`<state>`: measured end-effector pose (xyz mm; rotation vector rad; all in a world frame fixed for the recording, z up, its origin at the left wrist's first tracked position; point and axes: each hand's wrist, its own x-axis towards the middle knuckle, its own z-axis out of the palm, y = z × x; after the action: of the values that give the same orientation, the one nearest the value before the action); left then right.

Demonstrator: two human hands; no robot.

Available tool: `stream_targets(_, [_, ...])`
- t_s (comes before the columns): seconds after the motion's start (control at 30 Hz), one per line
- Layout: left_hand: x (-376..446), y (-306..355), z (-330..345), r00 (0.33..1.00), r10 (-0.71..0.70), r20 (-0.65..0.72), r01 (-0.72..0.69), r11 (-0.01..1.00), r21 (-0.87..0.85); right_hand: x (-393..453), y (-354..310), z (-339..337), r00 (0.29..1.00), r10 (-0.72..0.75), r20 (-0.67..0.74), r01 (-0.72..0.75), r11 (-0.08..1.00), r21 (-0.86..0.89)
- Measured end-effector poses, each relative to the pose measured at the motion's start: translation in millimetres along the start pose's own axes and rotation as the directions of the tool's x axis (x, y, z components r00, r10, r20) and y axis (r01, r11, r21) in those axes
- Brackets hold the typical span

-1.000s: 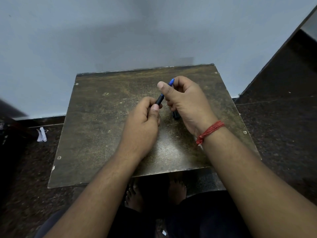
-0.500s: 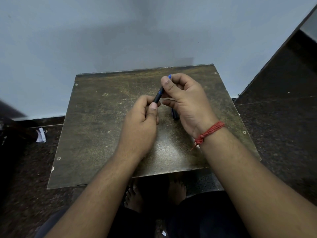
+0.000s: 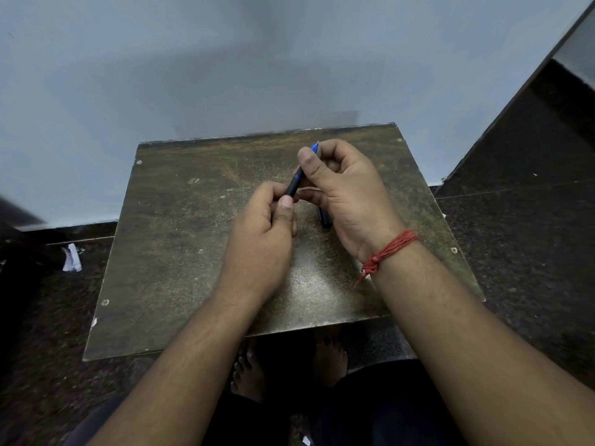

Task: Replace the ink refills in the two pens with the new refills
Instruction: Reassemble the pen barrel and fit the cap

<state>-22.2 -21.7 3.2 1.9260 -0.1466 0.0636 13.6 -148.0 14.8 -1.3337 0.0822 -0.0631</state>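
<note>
A dark pen with a blue tip is held tilted over the middle of the worn brown table. My left hand grips its lower barrel end. My right hand, with a red thread at the wrist, pinches the upper blue end, whose tip pokes out past the thumb. A second dark pen lies on the table under my right hand, mostly hidden by it. No loose refills show.
The small table stands against a pale wall. Dark speckled floor surrounds it, with a scrap of white paper at the left. My bare feet show below the table's near edge.
My right hand has shifted its grip slightly up along the pen's blue end, and the pen stands a little steeper. My left hand has hardly moved.
</note>
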Motion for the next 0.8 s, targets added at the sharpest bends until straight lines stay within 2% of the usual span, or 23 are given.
stream_targets(0.13, [0.8, -0.6, 0.1, 1.000, -0.007, -0.002, 0.007, 1.000, -0.007, -1.1, 0.7, 2.6, 0.999, -0.022, -0.036, 0.021, 1.000, -0.024])
stream_targets(0.4, [1.2, -0.9, -0.2, 1.000, -0.023, -0.011, 0.023, 1.000, -0.019, -1.0, -1.1, -0.7, 0.999, -0.003, 0.047, 0.001, 0.999, 0.037])
stream_targets(0.6, [1.0, 0.4, 0.0, 1.000, -0.006, 0.000, 0.006, 1.000, -0.016, 0.3, 2.3, 1.9, 0.999, -0.015, -0.046, 0.014, 1.000, -0.006])
stream_targets(0.8, [1.0, 1.4, -1.4, 0.999, -0.015, -0.028, 0.015, 1.000, -0.011, -0.8, -0.2, 0.8, 1.000, 0.016, 0.008, -0.016, 0.991, 0.130])
